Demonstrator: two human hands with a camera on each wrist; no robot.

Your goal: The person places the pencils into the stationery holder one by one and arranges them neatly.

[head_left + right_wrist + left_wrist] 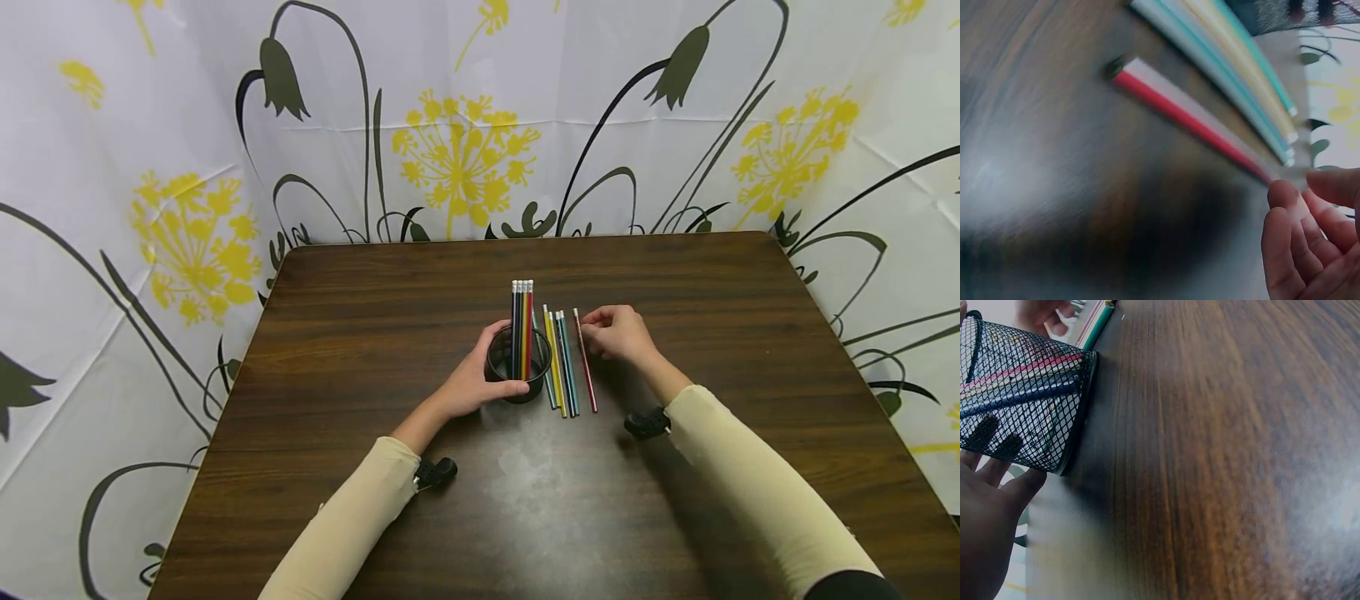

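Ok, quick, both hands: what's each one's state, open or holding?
Left hand: holding the black mesh cup.
Right hand: at the loose red pencil; can't tell whether it grips.

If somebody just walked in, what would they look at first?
Probably the big yellow flowers on the white cloth behind the table. Next, the black mesh cup of upright pencils, gripped by the left hand. Then the red pencil lying by the right hand's fingertips.

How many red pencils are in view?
2: one red pencil stands in the cup; another red pencil is beside the right hand. More may be hidden in the cup.
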